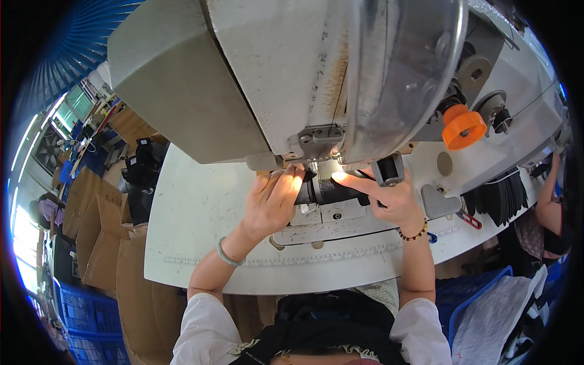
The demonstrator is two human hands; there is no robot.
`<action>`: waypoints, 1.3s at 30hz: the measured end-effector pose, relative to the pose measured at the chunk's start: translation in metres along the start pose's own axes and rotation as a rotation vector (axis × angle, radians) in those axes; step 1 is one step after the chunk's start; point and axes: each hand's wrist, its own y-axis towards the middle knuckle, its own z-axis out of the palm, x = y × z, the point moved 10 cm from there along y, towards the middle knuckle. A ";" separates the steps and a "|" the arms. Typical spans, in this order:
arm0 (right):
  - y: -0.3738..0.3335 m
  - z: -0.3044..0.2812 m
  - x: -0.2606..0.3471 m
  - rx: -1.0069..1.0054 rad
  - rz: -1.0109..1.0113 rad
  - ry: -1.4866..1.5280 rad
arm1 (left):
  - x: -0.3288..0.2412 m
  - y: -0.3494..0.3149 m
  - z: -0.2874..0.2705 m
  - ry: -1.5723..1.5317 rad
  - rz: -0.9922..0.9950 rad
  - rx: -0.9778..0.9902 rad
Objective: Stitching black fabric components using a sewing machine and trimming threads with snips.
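A black fabric strip [334,192] lies under the lit needle area of a large sewing machine [389,67]. My left hand [274,198] is at the strip's left end, fingers together and gripping its edge, with the fingertips partly hidden beneath the machine head. At the right end my right hand [395,198] holds the strip, its index finger stretched over the top toward the needle area and its thumb lower at the edge. The needle itself is hard to make out. Below the strip sits a metal plate [336,216] set into the table.
A ruler strip [292,260] runs along the white table [194,213] near its front edge. Right of my right hand are a grey pad [439,202], red-handled snips [469,220] and stacked black pieces [499,198]. Cardboard boxes [100,243] and blue crates [91,313] stand left; another person's arm [549,194] shows right.
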 end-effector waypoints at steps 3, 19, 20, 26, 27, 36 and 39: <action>-0.001 0.001 0.000 0.006 0.006 0.007 | 0.000 -0.001 0.001 -0.005 -0.005 0.014; 0.000 0.002 -0.006 0.005 0.024 0.005 | 0.005 0.000 0.003 -0.027 -0.007 -0.014; 0.000 0.003 -0.006 0.012 0.025 -0.001 | 0.005 0.000 0.003 -0.024 -0.005 -0.011; 0.000 0.006 -0.009 0.035 -0.007 -0.035 | 0.007 0.001 0.004 -0.049 0.041 -0.035; -0.001 0.006 -0.009 0.021 -0.007 -0.004 | 0.007 0.001 0.004 -0.048 0.042 -0.030; -0.004 0.008 -0.017 -0.024 0.049 0.067 | 0.011 0.000 0.009 -0.058 0.039 -0.008; -0.003 0.006 -0.016 -0.049 0.055 0.063 | 0.017 -0.003 0.015 -0.063 0.016 -0.004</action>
